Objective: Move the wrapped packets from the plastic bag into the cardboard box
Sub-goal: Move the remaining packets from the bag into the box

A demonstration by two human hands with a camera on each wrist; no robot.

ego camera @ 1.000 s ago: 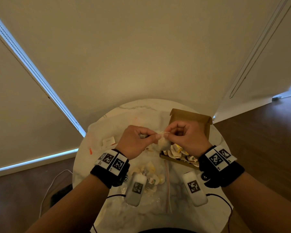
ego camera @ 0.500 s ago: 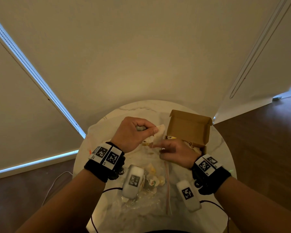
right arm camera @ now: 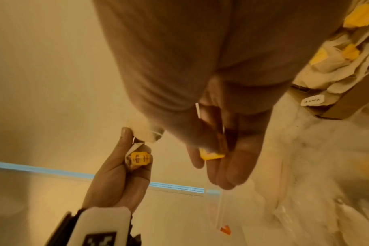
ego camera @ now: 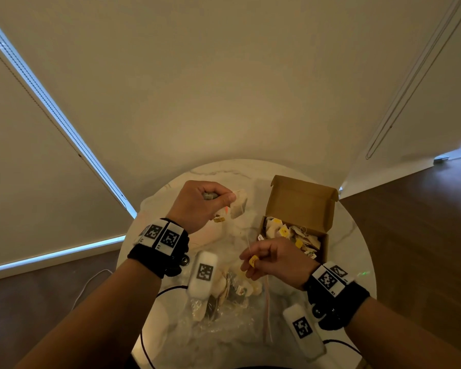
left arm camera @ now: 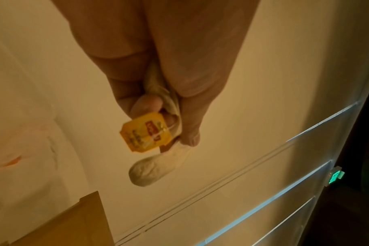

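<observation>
My left hand [ego camera: 222, 200] is raised over the far middle of the table and grips a pale tea-bag packet [ego camera: 238, 206]. In the left wrist view that packet [left arm camera: 152, 169] hangs below the fingers beside a yellow tag [left arm camera: 145, 133], with more pale paper bunched in the fist. A thin string [ego camera: 246, 235] runs from it down to my right hand [ego camera: 252, 262], which pinches a second yellow tag [right arm camera: 211, 154]. The open cardboard box [ego camera: 301, 203] stands at the right and holds several packets [ego camera: 290, 234]. The clear plastic bag [ego camera: 224, 312] lies near me with more packets inside.
The round marble table [ego camera: 357, 251] stands against closed blinds, its edge close behind the box. The box lid stands upright at the back. Black cables [ego camera: 171, 288] cross the near side of the table. Wood floor [ego camera: 423, 235] lies to the right.
My hands, together over the box front a second ago, have parted. The left went up and away with the packet, while the right drew back towards me with the tag, stretching the string.
</observation>
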